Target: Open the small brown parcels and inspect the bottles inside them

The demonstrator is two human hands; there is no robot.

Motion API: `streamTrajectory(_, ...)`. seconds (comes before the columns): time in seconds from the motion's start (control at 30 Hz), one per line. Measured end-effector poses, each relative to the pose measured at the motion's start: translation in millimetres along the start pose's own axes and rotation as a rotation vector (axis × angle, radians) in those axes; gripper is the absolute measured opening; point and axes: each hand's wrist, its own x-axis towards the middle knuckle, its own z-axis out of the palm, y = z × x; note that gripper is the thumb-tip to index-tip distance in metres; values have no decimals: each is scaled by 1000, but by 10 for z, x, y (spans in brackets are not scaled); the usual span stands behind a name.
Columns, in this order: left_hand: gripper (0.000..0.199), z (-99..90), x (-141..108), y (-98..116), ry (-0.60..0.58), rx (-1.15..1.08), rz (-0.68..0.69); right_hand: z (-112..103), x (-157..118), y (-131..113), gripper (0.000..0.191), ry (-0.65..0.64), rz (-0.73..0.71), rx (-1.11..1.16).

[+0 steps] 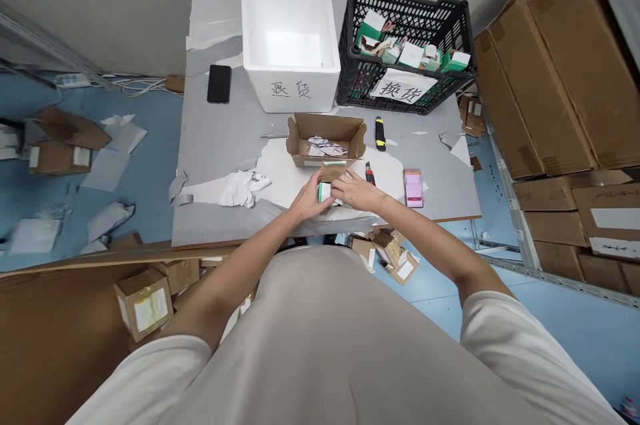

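Observation:
A small green and white box (325, 192) is between my two hands at the front of the table, its brown cardboard flap standing up. My left hand (307, 199) grips its left side. Curled over the right side of the same box are the fingers of my right hand (358, 191); what they pinch inside it is hidden. Just beyond stands an open brown carton (327, 123) with crumpled paper (326, 147) in it. A red and black utility knife (369, 173) lies near my right hand.
Behind the carton stand a white foam box (295, 88) and a black crate (410, 63) holding several green and white boxes. A yellow and black cutter (380, 134), a phone (219, 84), a pink pack (413, 187) and crumpled paper (244, 187) lie on the table. Cartons (545, 91) fill the right shelf.

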Motion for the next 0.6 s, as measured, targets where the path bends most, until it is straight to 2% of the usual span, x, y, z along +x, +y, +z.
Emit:
streamTrajectory(0.17, 76, 24, -75, -28, 82, 1, -7, 23, -114, -1, 35, 10, 63, -30)
streamTrajectory(0.27, 90, 96, -85, 41, 111, 52, -12, 142, -200, -57, 38, 1, 96, -5)
streamTrajectory(0.37, 99, 169, -54, 122, 136, 73, -89, 230, -271, -97, 38, 8, 116, 36)
streamTrajectory(0.43, 87, 191, -39, 135, 174, 62, -127, 239, -300, -124, 37, 39, 118, 75)
streamTrajectory(0.5, 71, 187, -47, 105, 192, 20, -132, 207, -291, -169, 48, 71, 160, 124)
streamTrajectory(0.53, 64, 177, -60, 77, 191, -14, -135, 181, -267, -200, 52, 73, 207, 144)
streamTrajectory(0.6, 52, 148, -96, 15, 181, -90, -159, 119, -174, -277, 49, 49, 357, 161)
